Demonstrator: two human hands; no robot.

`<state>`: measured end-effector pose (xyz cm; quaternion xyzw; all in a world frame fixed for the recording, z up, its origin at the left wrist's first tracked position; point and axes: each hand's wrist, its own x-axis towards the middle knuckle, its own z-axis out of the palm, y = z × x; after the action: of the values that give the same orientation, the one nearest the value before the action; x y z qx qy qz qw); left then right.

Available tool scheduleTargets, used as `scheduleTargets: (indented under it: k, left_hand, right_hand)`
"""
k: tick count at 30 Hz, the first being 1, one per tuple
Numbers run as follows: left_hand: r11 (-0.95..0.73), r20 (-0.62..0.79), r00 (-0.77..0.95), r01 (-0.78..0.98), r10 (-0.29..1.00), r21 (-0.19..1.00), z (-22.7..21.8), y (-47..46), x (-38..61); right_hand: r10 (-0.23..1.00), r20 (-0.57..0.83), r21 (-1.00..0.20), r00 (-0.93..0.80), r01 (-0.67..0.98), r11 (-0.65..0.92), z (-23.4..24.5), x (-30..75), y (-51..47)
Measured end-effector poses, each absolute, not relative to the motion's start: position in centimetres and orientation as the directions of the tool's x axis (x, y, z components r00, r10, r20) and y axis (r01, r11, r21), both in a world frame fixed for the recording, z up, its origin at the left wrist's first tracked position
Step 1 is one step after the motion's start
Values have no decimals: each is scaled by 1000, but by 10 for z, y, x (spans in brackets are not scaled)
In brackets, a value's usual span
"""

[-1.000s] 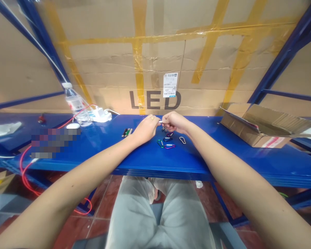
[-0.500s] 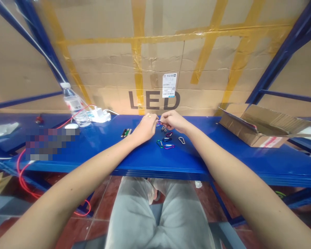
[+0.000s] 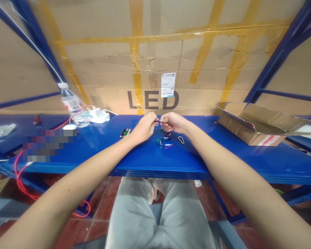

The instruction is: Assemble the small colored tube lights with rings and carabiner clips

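Observation:
My left hand [image 3: 144, 127] and my right hand [image 3: 173, 122] meet over the blue shelf [image 3: 150, 157], both pinched on one small carabiner clip [image 3: 158, 122] held between the fingertips. Small metal pieces hang just under the right hand's fingers. Below the hands lie several loose carabiners: a green one [image 3: 159, 143], a purple one [image 3: 168, 146], a dark blue one [image 3: 166, 139] and a silver one [image 3: 181, 139]. A few pen-like sticks [image 3: 125, 132] lie left of my left hand.
A water bottle [image 3: 72, 104] and a white power strip [image 3: 98, 115] with a red cable [image 3: 20, 180] stand at the back left. An open cardboard box [image 3: 259, 124] rests at the right. A big carton marked LED [image 3: 155, 58] walls the back.
The hands stay together on the clip; the fingers have shifted slightly and the whole view has drifted a little to the left.

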<state>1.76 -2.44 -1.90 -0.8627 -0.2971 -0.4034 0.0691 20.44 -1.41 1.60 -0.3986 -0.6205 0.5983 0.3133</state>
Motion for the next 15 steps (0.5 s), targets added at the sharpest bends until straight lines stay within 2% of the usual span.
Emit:
scheduleTargets:
  k: [4,7,9,11,15]
  left_hand:
    - [-825,747,520,562,413,65,-18,-26,18]
    - [-819,739,522,570,426,69,-16,-28,19]
    - [-802,730,506,590,460,96,-15,-29,20]
    - [-771,717,470,619,514,148,-15,-27,21]
    - [-701,684,393,670,614,244,-19,-19,21]
  right_hand:
    - [839,-156,-987,-522,64,-144,18,206,-12]
    - [851,-135,-991,-508,86,-106,18,206,-13]
    - [887,-55,-989,-459,149,15,17,205,-13]
    - [912,83,-946,-401,255,199,15,204,-12]
    - [848,358,-735,-391,442,515,10,203,-7]
